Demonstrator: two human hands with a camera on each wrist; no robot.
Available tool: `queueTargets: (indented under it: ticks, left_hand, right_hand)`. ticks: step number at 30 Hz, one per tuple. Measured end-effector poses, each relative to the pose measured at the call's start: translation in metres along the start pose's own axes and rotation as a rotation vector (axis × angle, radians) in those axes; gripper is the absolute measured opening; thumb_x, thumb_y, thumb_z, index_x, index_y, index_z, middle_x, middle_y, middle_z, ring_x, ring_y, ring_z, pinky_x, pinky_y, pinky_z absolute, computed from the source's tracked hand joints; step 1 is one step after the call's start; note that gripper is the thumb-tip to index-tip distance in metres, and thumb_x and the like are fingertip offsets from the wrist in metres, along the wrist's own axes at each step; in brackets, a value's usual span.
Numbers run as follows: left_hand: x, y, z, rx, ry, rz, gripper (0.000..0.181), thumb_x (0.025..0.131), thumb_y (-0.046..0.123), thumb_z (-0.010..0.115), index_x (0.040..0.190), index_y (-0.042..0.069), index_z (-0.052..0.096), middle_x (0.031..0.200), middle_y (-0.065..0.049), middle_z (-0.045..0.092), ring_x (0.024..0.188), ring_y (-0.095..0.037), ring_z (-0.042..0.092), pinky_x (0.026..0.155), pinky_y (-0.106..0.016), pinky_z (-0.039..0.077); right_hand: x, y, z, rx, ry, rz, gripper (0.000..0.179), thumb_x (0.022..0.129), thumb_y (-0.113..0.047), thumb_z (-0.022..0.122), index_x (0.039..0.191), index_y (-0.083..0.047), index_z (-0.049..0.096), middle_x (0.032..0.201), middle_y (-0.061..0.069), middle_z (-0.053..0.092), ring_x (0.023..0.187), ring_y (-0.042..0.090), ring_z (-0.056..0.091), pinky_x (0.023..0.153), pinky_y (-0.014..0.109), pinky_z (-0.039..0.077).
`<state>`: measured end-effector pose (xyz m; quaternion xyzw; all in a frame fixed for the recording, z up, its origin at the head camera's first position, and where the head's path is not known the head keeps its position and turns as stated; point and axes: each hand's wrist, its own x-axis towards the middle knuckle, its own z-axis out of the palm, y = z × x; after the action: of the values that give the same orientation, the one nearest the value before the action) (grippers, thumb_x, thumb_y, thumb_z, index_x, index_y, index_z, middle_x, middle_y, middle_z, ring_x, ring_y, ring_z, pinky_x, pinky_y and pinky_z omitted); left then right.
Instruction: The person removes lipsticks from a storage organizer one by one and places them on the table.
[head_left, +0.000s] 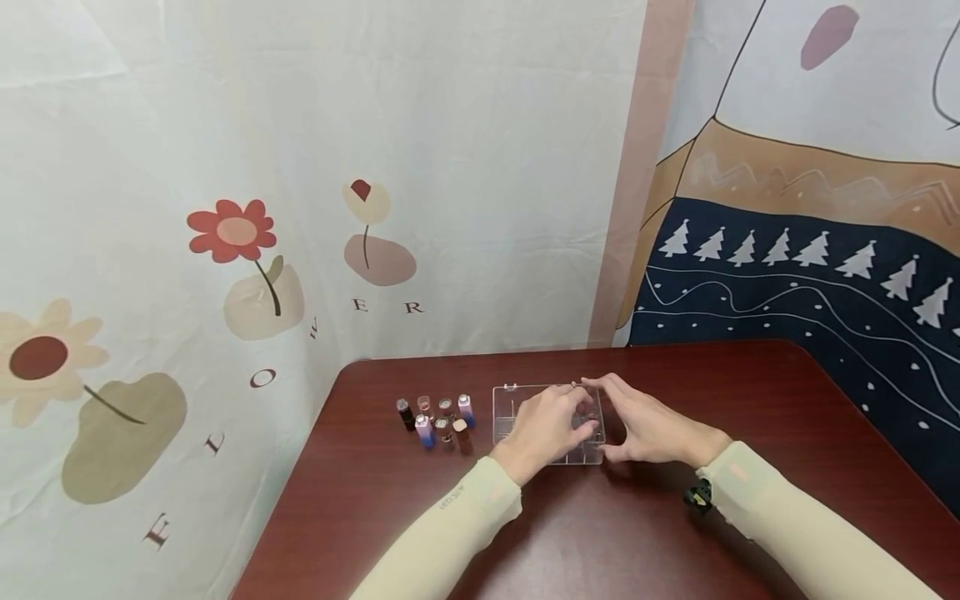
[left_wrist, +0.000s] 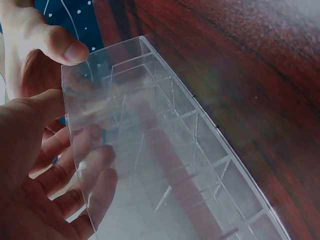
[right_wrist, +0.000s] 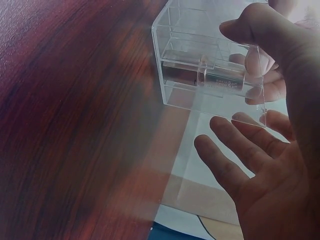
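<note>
A clear plastic compartment box (head_left: 504, 421) sits on the table under my hands. My left hand (head_left: 546, 423) hovers over its right half, fingers bent loosely downward. In the left wrist view the fingertips (left_wrist: 106, 172) show through the clear plastic. A lipstick tube (right_wrist: 222, 81) lies in one compartment, close by the left hand's fingertips in the right wrist view. My right hand (head_left: 648, 423) spans the box's right side, thumb at the near corner and a finger at the far one. Its other fingers (right_wrist: 227, 170) are spread and fairly straight.
Left of the box stands a group of lipsticks: a black tube (head_left: 406, 414), two pink-blue ones (head_left: 424, 432), and several clear or brown ones (head_left: 462, 437). The dark red table (head_left: 675, 533) meets a printed curtain (head_left: 480, 167) behind.
</note>
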<state>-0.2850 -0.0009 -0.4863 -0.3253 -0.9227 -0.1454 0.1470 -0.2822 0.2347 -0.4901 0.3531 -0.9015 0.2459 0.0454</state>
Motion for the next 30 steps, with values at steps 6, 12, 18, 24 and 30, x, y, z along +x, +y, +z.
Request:
queueTargets:
  ticks: [6,12,18,24,30]
  left_hand:
    - [0.0,0.001,0.0,0.0,0.002,0.003,0.022,0.104,0.038,0.09,0.12,0.024,0.084,0.108,0.012,0.084,0.095,-0.007,0.079,0.074,-0.022,0.063]
    - [0.0,0.001,-0.002,0.005,0.004,0.003,0.02,0.104,0.037,0.089,0.118,0.024,0.084,0.108,0.012,0.084,0.094,-0.006,0.079,0.074,-0.022,0.063]
    - [-0.002,0.001,-0.004,-0.011,0.019,0.002,0.018,0.104,0.036,0.089,0.116,0.025,0.083,0.108,0.012,0.084,0.093,-0.006,0.079,0.073,-0.022,0.063]
    - [-0.004,0.001,-0.009,-0.012,0.045,0.006,0.018,0.103,0.036,0.09,0.116,0.026,0.084,0.108,0.013,0.084,0.097,-0.007,0.081,0.075,-0.022,0.064]
    - [-0.006,0.001,-0.016,-0.015,0.063,0.003,0.019,0.104,0.036,0.09,0.117,0.025,0.084,0.108,0.011,0.084,0.1,-0.008,0.081,0.077,-0.024,0.065]
  right_hand:
    - [0.0,0.0,0.0,0.004,-0.005,0.008,0.102,0.084,-0.018,0.102,0.169,-0.008,0.046,0.164,0.009,0.058,0.133,0.017,0.07,0.115,0.05,0.065]
    - [0.001,0.0,0.0,-0.001,-0.006,0.008,0.102,0.083,-0.018,0.102,0.168,-0.007,0.046,0.165,0.012,0.058,0.132,0.018,0.071,0.114,0.05,0.065]
    - [0.001,-0.001,-0.001,0.008,-0.009,0.016,0.102,0.083,-0.017,0.102,0.168,-0.008,0.046,0.166,0.013,0.058,0.133,0.018,0.071,0.114,0.05,0.064]
    - [0.0,0.0,0.001,-0.002,0.011,-0.006,0.102,0.082,-0.017,0.103,0.167,-0.007,0.047,0.166,0.013,0.058,0.133,0.02,0.072,0.114,0.051,0.065]
    - [0.001,0.0,0.002,0.006,-0.011,0.015,0.104,0.082,-0.019,0.103,0.168,-0.007,0.046,0.165,0.013,0.058,0.13,0.019,0.072,0.113,0.05,0.065]
